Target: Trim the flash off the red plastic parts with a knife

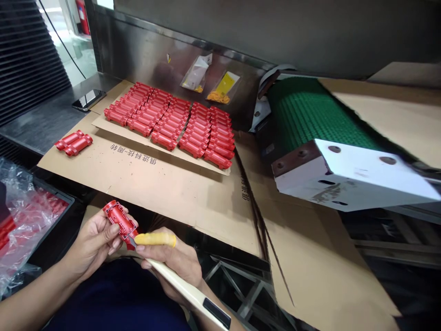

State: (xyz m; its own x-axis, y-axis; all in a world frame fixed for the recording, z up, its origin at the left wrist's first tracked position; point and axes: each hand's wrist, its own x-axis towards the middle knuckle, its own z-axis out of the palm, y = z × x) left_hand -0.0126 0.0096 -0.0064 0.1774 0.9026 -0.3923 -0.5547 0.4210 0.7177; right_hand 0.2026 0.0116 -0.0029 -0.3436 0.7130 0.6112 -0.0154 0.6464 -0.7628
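Far left: crinkled clear plastic bag [20, 216] over a dark tray [64, 200] of red parts. Low left: left hand [94, 243], fingers closed around a ribbed, roughly cylindrical red plastic part [120, 222], tilted, upper end up-left, held over the lap just short of the counter edge. Touching the lower end of that part: small blade tip of a cream-handled trimming knife [191, 292], held in the closed grip of the right hand [175, 262], forefinger stretched along the tool in a yellow rubber finger cot [156, 239]. Above, on the counter: flat brown corrugated cardboard sheet [155, 184] with printed characters, matte and creased; two loose red parts [74, 142] near its left edge; black phone [88, 99] on steel beyond. Centre: smaller cardboard sheet carrying neat rows of red parts [172, 122], packed touching. Behind, against the brushed steel wall: two small clear bags [210, 82] with yellow contents. Right: green meshed conveyor belt [310, 115] ending in a scuffed white metal end block [354, 177], overhanging more cardboard. Open room: bare cardboard between hands and rows; dark gap and metal frame below the counter edge.
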